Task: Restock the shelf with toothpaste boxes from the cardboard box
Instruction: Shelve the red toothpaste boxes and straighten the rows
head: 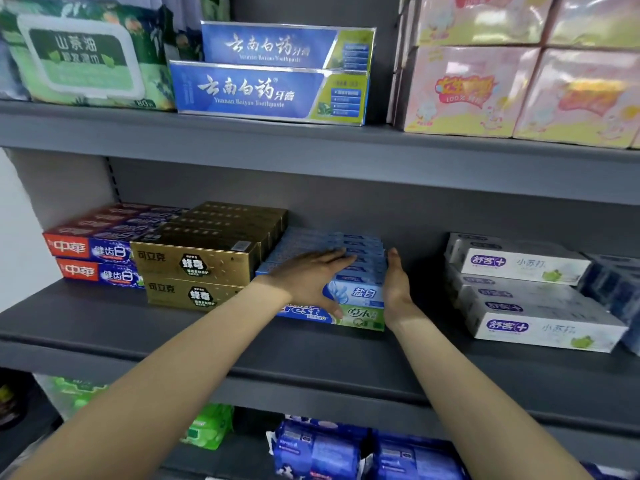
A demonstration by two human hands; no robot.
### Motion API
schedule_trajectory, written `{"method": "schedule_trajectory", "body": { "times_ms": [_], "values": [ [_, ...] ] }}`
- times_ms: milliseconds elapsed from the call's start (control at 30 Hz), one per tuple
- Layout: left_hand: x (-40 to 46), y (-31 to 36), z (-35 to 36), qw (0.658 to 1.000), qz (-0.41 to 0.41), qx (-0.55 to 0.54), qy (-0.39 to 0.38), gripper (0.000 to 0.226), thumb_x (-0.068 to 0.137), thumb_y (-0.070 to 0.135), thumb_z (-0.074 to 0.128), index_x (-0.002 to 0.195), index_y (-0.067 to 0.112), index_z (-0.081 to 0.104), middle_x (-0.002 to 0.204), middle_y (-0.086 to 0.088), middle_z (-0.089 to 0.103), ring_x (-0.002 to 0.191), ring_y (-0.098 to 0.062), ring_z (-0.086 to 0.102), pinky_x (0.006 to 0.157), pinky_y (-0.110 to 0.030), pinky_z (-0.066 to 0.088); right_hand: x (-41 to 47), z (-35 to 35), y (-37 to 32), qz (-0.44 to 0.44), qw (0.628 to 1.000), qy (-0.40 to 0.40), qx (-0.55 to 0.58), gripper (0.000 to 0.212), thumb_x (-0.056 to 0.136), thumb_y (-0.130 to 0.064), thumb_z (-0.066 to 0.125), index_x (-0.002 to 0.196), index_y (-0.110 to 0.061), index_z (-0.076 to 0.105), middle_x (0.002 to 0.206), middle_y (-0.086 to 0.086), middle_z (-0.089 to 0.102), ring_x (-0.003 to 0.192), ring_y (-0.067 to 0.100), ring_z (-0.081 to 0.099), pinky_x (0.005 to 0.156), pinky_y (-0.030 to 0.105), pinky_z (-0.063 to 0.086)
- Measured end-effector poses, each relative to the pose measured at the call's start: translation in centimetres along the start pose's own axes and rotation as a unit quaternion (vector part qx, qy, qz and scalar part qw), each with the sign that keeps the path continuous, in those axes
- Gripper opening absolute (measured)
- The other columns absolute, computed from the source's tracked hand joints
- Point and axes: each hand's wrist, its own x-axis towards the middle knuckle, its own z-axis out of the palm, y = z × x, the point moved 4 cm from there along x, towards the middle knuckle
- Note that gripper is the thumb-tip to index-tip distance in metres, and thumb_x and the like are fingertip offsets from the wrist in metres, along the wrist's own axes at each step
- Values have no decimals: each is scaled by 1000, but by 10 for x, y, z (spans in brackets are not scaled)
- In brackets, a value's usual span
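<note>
A stack of light-blue Crest toothpaste boxes [360,299] sits in the middle of the grey middle shelf [242,341]. My left hand [308,275] lies flat on top of the stack, fingers spread, thumb down over the front face. My right hand [396,282] presses flat against the stack's right end. Neither hand grips a box. Gold toothpaste boxes [204,261] touch the stack on its left. The cardboard box is out of view.
Red-and-blue toothpaste boxes [93,252] stand far left; white toothpaste boxes [526,292] stand to the right across a bare gap. The upper shelf holds blue Yunnan Baiyao boxes [270,74], wet wipes [83,53] and pink packs [519,91]. Packets fill the shelf below.
</note>
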Motion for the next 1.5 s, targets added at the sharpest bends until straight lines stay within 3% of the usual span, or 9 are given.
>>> {"method": "schedule_trajectory", "body": {
  "times_ms": [133,233,367,567,767,900,1100,1267,1500],
  "values": [
    [-3,-1,-1,1000,-4,12,10,108,73,57,70,151,27,1,160,2,-2,147,-16,2,117,-33,5,-5,-3,-4,-63,997,20,-32,42,96,-45,38,112,-13,61,107,11,68,93,30,66,90,42,53],
    [-8,-14,1,998,-36,46,14,115,68,57,73,151,27,-1,160,-3,-2,147,-22,3,119,-40,7,-23,-8,-14,-201,969,-24,-140,31,92,-31,56,120,-19,52,108,-4,61,101,15,60,85,16,51],
    [-14,-29,4,997,-62,39,-11,114,69,52,75,151,29,-1,160,-4,-1,147,-25,4,118,-46,12,-33,-9,-7,-245,854,-116,-445,94,66,-37,81,144,-26,31,143,-5,31,130,8,34,108,16,25],
    [-15,-27,-1,998,-51,28,-11,110,70,44,77,151,29,3,159,-5,7,146,-27,9,117,-45,17,-43,-5,-8,-224,797,-89,-554,102,70,-16,80,149,-26,16,155,2,5,139,20,27,106,18,25],
    [-18,-28,-3,999,-51,3,2,106,71,55,72,150,31,5,159,-3,6,146,-25,9,118,-43,13,-43,-4,-10,-194,815,-51,-543,111,65,-18,83,150,-26,12,150,10,29,137,25,28,106,26,31],
    [-21,-20,-8,999,-35,-21,10,89,82,54,62,150,33,9,159,2,8,146,-21,10,116,-39,13,-44,-2,-9,-173,830,-46,-528,109,67,-14,82,149,-23,12,132,7,55,120,22,52,92,21,40],
    [-24,-17,-10,999,-39,-27,-3,82,87,49,58,150,33,9,159,3,5,146,-21,7,116,-42,13,-43,0,-8,-153,841,-42,-517,109,67,-14,82,150,-24,11,134,4,52,122,21,51,99,25,39],
    [-23,-20,-6,999,-34,-24,-14,81,88,50,55,150,35,5,160,3,1,146,-23,4,116,-46,11,-38,3,-1,-128,906,-32,-401,120,50,-11,88,145,-33,19,135,7,45,120,23,50,103,43,44],
    [-29,-13,-8,999,-27,8,39,73,89,45,56,149,35,15,159,5,8,145,-24,12,115,-45,16,-44,3,-7,-154,864,-22,-479,102,61,-20,86,144,-27,28,136,3,47,124,21,47,107,37,40]
  ]
}}
